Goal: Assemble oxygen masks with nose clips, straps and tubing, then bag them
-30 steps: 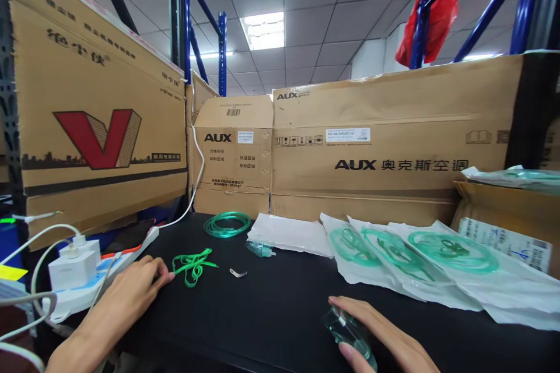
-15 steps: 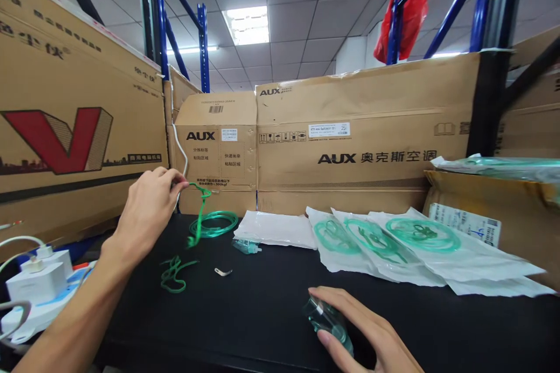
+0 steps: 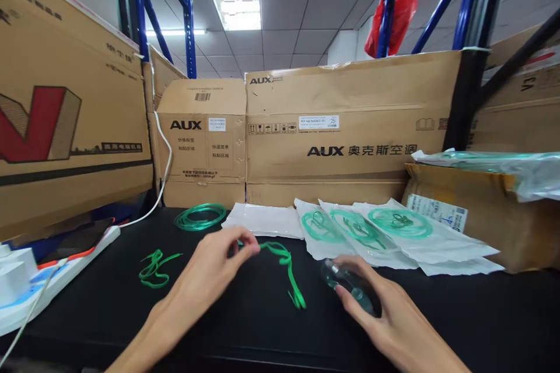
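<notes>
Between the thumb and fingers of my left hand (image 3: 225, 256), a thin green elastic strap (image 3: 286, 261) is pinched at one end. Its loose end hangs down to the right over the black table. My right hand (image 3: 376, 297) is wrapped round a clear, green-tinted face mask (image 3: 356, 291), which looks like an oxygen mask, with a metal strip near its far end. Part of the mask is hidden by the fingers. A second green strap (image 3: 153, 271) lies loosely curled on the table, left of my left forearm. Coiled green tubing (image 3: 186, 223) lies behind my left hand.
A flat white packet (image 3: 265, 221) and several bags with green tubing (image 3: 394, 224) lie along the back. A power strip (image 3: 94, 250) with white plugs is at the left. Cardboard boxes (image 3: 350, 105) wall in the back; an open carton (image 3: 459, 186) stands at the right.
My left hand has brought the strap from the back left towards the middle, near the mask. My right hand still holds the mask. The view has shifted slightly right.
</notes>
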{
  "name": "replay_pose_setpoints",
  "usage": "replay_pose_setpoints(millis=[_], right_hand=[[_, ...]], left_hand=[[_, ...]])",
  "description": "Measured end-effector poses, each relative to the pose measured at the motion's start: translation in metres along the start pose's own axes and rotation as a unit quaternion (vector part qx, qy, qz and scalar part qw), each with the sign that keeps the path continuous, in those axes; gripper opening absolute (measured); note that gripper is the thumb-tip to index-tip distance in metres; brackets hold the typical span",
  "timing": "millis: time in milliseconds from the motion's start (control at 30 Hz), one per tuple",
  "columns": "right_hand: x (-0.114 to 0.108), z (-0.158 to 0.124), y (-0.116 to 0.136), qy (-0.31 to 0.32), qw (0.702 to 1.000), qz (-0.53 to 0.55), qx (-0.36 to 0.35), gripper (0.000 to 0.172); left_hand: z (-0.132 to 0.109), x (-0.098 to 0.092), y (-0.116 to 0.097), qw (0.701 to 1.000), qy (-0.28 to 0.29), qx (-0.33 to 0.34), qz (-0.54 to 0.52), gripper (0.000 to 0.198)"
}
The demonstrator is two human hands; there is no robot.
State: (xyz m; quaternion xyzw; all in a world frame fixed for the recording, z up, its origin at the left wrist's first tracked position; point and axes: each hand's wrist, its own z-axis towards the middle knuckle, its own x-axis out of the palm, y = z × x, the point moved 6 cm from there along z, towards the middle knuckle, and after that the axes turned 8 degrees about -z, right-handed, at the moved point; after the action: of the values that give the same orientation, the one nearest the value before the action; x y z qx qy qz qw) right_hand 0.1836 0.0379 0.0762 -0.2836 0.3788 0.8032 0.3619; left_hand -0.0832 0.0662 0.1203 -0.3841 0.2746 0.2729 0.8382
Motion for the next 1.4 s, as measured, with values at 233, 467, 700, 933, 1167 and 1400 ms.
replay_pose_setpoints(millis=[233,467,700,933,1167,1400], right_hand=[[0.003,-0.002,-0.015,0.043,0.998,-0.048,0.022,0.042],[0.011,-0.005,-0.019,0.006,0.993,-0.113,-0.023,0.039],[0.024,-0.006,0.045,-0.018,0.971,-0.113,-0.21,0.027],[0.064,0.012,0.049,0.061,0.975,-0.094,-0.189,0.029],[0.03,0.012,0.032,0.022,0.99,-0.058,-0.124,0.029],[0.005,-0.003,0.015,-0.029,0.993,-0.066,-0.094,0.035]], left_hand=[[-0.039,0.03,0.031,0.986,0.136,-0.093,-0.032,0.016],[-0.041,0.041,0.034,0.99,0.135,-0.036,-0.032,0.011],[-0.04,0.052,0.031,0.987,0.145,-0.035,-0.052,0.014],[-0.03,0.047,0.028,0.988,0.14,-0.053,-0.031,0.017],[-0.015,0.017,0.044,0.986,0.051,-0.134,-0.089,0.035],[-0.007,0.003,0.061,0.983,0.027,-0.179,-0.036,0.044]])
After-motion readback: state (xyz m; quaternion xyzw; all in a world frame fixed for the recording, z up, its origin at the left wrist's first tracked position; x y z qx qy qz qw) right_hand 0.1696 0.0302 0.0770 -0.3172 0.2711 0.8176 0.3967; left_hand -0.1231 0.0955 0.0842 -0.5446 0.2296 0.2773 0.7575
